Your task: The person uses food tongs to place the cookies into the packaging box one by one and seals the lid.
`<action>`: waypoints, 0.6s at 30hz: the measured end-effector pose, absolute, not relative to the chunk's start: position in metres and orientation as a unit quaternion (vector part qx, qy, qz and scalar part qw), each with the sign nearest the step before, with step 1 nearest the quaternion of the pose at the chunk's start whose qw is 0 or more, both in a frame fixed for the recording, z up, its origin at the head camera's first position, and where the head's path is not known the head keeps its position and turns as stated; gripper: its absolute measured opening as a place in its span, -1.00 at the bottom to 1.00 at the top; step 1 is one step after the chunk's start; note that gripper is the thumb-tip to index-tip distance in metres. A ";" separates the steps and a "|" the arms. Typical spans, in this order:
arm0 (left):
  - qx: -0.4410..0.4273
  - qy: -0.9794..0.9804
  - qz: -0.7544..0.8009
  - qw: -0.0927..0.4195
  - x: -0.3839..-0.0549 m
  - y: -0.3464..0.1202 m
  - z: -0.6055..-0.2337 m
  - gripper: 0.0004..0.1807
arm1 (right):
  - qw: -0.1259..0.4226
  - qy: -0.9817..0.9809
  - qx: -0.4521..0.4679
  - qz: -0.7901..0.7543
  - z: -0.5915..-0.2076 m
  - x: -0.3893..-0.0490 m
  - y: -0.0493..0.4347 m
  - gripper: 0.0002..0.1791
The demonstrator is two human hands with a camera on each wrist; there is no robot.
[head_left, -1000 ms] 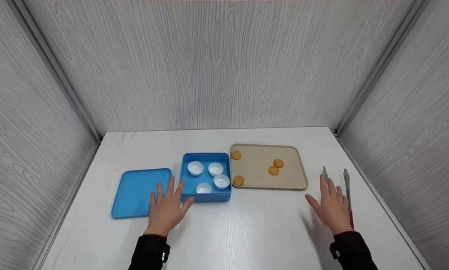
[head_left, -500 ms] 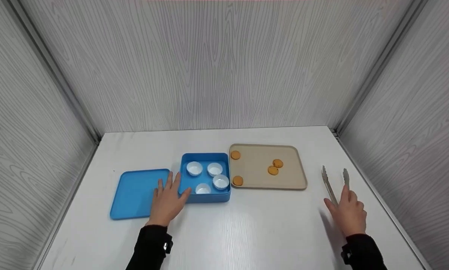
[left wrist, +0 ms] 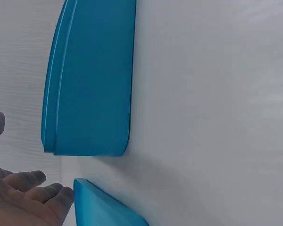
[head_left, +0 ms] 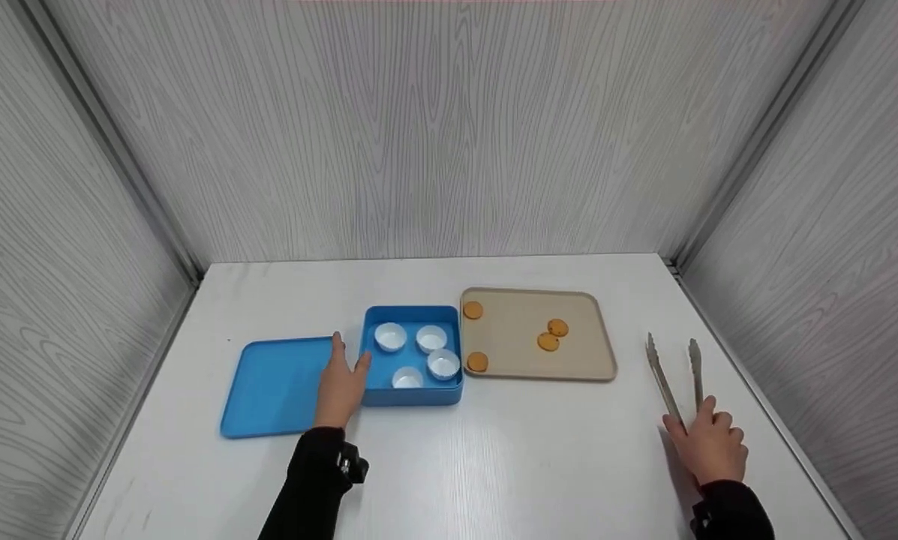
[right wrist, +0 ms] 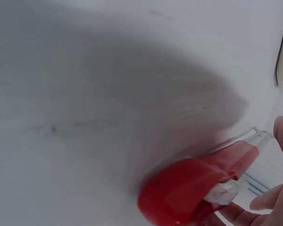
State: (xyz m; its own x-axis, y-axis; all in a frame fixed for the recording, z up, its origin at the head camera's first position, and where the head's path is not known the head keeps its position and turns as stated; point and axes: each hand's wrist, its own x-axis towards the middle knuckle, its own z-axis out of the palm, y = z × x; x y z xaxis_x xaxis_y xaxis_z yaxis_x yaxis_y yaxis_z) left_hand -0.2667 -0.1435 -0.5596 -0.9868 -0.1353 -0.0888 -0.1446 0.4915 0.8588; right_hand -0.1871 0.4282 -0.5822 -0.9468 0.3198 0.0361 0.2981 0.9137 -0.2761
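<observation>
My left hand (head_left: 341,390) is beside the left wall of a blue box (head_left: 411,396), thumb towards the box and fingers over the right edge of a flat blue lid (head_left: 272,390). In the left wrist view its fingers (left wrist: 26,181) are apart from the box (left wrist: 94,80); whether they touch the lid I cannot tell. Several small white cups (head_left: 391,337) stand in the box. At the right, my right hand (head_left: 711,448) holds metal tongs (head_left: 665,382) by the handle. Their arms are spread, tips pointing away. The red handle (right wrist: 179,188) is partly hidden by fingers.
A beige tray (head_left: 509,360) lies against the box's right side, with several round orange-brown cookies (head_left: 548,342) on it. Grey wood-grain panels (head_left: 433,150) enclose the white table (head_left: 494,465) at the back and both sides.
My left hand has turned and moved slightly right, closer to the box's wall. My right hand has come down and back onto the tongs' handle. The tongs, box and tray stay in place.
</observation>
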 end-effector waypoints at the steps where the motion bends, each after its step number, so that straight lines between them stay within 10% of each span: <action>1: -0.086 0.857 0.509 0.002 -0.269 -0.142 -0.561 -0.12 | 0.041 -0.978 -0.156 0.135 -0.584 -0.187 0.429 0.01; 18: -0.112 0.839 0.532 -0.015 -0.292 -0.126 -0.586 -0.35 | -0.019 -0.973 -0.158 0.169 -0.582 -0.187 0.432 -0.13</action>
